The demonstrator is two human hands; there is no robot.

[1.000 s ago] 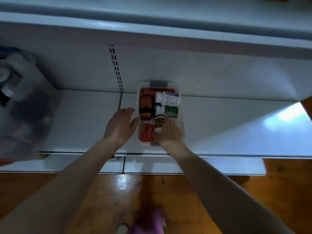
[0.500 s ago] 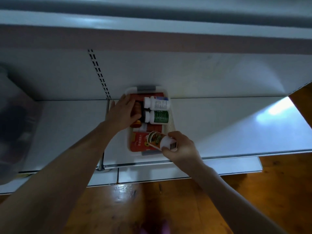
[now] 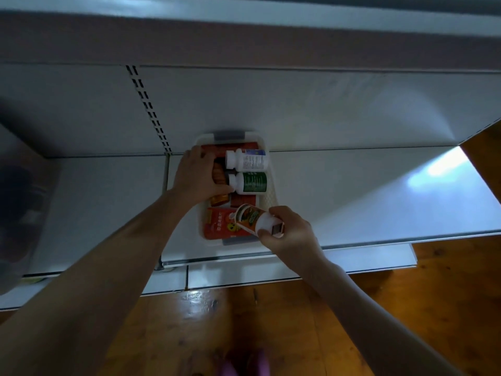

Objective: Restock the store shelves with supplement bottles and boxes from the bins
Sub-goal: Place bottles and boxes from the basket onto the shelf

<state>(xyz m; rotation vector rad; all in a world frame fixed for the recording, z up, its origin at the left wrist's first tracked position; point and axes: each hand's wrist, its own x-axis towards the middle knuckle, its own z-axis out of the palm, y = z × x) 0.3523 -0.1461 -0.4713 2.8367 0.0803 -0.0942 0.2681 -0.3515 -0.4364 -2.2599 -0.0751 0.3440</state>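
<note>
A white bin (image 3: 272, 198) sits on the white shelf (image 3: 352, 191) against the back panel. In it lie a white bottle with a white-blue label (image 3: 248, 159), a green-labelled bottle (image 3: 250, 182), a brown bottle (image 3: 219, 173) and a red box (image 3: 221, 223). My left hand (image 3: 196, 176) reaches into the bin's left side, its fingers curled round the brown bottle. My right hand (image 3: 288, 233) grips a white bottle with an orange-green label (image 3: 253, 219), held tilted just above the bin's front right corner.
A blurred clear bin (image 3: 19, 202) with dark contents stands at the far left of the shelf. A lower shelf edge (image 3: 298, 270) juts out below. The wooden floor (image 3: 271, 335) lies beneath. The slotted upright (image 3: 147, 109) runs up the back panel.
My right hand lifted the orange-green bottle out of the bin and drew it toward the front right. My left hand moved into the bin and closed round the brown bottle.
</note>
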